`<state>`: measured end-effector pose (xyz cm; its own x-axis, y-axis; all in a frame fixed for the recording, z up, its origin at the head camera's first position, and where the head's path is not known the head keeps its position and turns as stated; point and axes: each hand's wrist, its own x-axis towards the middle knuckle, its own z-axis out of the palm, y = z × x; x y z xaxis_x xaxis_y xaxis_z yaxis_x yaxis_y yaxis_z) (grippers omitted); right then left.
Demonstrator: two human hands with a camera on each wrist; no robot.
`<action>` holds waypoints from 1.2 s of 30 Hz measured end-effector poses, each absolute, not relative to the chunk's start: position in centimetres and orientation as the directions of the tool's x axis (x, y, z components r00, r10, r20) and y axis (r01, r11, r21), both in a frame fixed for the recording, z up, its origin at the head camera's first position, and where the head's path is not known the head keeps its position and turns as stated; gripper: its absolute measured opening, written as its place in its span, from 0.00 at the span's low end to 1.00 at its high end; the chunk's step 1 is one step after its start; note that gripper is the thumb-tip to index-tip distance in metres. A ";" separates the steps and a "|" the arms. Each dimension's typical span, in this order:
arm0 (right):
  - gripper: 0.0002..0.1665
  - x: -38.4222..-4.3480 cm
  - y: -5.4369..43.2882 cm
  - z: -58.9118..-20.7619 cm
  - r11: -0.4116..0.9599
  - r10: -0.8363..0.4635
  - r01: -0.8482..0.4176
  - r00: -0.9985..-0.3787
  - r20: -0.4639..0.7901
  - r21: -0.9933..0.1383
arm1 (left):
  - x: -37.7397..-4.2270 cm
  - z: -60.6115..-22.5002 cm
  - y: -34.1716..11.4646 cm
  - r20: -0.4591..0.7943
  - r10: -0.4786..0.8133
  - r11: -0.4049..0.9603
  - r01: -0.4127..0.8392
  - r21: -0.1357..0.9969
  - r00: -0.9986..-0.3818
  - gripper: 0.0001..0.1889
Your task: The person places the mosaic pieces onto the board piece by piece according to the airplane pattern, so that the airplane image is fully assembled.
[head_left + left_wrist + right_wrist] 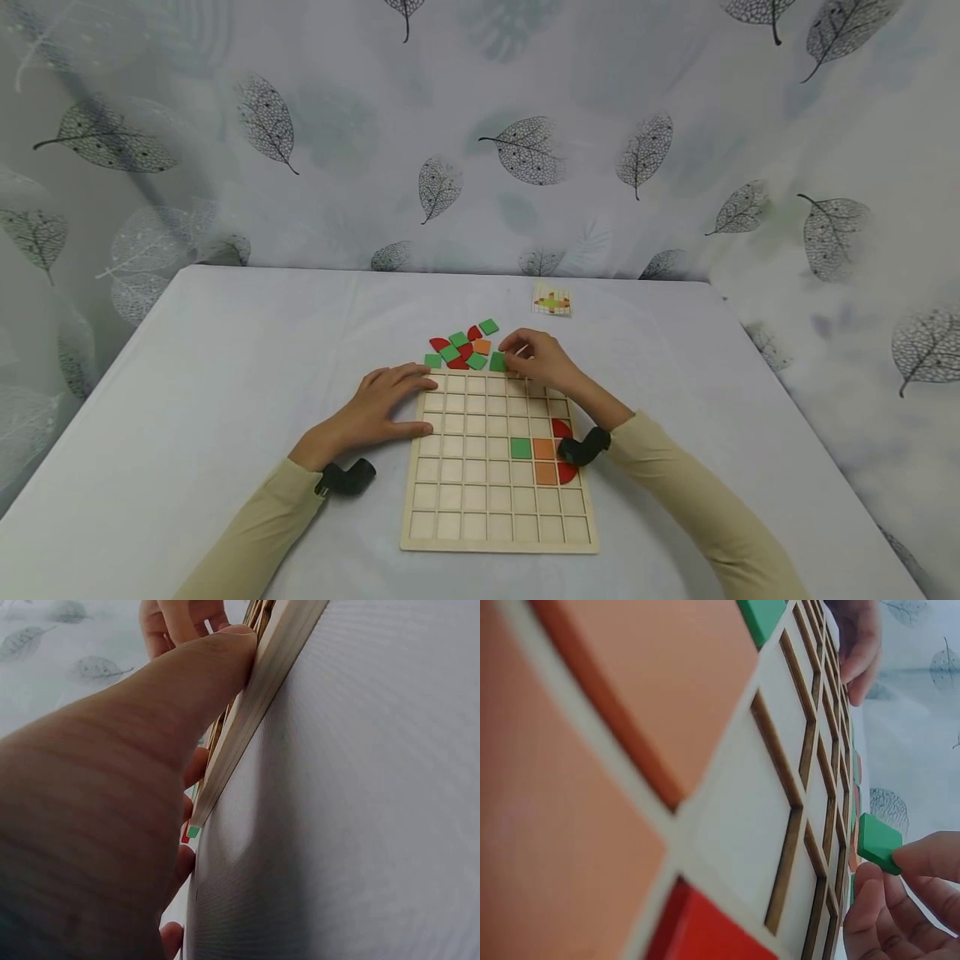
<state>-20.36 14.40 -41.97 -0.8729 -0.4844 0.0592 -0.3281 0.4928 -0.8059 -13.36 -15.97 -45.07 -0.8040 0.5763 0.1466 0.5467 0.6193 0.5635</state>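
Note:
A wooden grid board (450, 498) lies on the table in the head view. Beyond its far edge my right hand (546, 360) pinches a green square tile (880, 842) between thumb and fingers, just off the board. My left hand (384, 406) rests along the board's left edge, its thumb touching the side and its fingers at the far left corner. Towards the right of the grid sit a green tile (521, 448), two orange tiles (543, 449) and red rounded pieces (567, 473), partly hidden by the right wrist's black camera (585, 447).
Several loose green squares (458, 340), red rounded pieces (438, 343) and an orange square (482, 346) lie in a heap beyond the board. A small pattern card (552, 300) is near the back edge of the white-covered table (225, 375).

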 end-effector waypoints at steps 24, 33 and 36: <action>0.10 -18.3 15.3 -41.5 0.472 -0.487 -0.145 -0.865 -0.119 -0.870 | -13.2 -44.8 -15.9 0.141 0.574 0.622 0.541 0.566 -0.807 0.31; 0.10 -17.3 15.6 -41.2 0.486 -0.507 -0.142 -0.849 -0.146 -0.862 | -13.3 -44.9 -15.8 0.141 0.575 0.626 0.544 0.558 -0.806 0.31; 0.10 -17.1 15.8 -41.1 0.483 -0.518 -0.135 -0.840 -0.159 -0.865 | -13.2 -44.9 -15.9 0.131 0.571 0.627 0.534 0.567 -0.810 0.31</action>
